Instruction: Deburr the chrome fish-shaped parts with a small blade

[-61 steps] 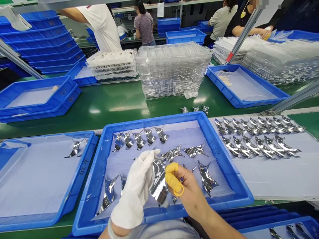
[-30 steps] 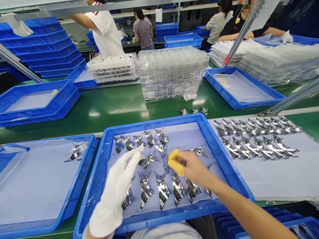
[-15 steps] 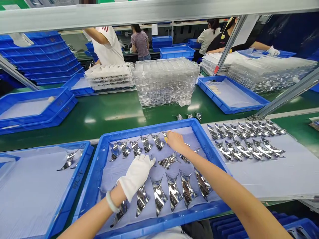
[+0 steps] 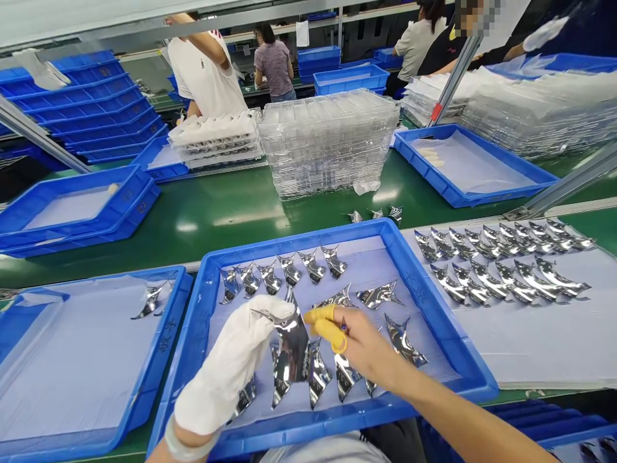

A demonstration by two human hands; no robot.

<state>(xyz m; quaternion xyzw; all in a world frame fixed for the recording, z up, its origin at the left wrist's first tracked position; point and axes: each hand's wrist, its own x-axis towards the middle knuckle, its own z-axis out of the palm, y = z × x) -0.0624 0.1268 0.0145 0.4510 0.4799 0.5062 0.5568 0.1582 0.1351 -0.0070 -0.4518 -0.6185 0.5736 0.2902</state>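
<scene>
My left hand (image 4: 226, 360), in a white fabric glove, and my right hand (image 4: 359, 341), with yellow finger cots on two fingers, pinch a curved, mirror-bright triangular piece (image 4: 292, 344) between them. It is held up over a blue plastic tray (image 4: 299, 239) lined with a pale sheet. Similar pieces lie in a far row (image 4: 289, 270) and a loose near group (image 4: 318, 379), partly hidden under my hands. A few more lie at the tray's middle right (image 4: 378, 294).
A white sheet (image 4: 544, 334) to the right holds two rows of shiny pieces (image 4: 501, 270). Another lined blue tray (image 4: 166, 321) sits to the left. Beyond, a green belt (image 4: 216, 225) carries clear stacked trays (image 4: 328, 145). Co-workers stand farther back.
My hands have drawn back from the tray's far side toward the near middle and now hold a shiny piece up. The far row has gained a piece at its right end.
</scene>
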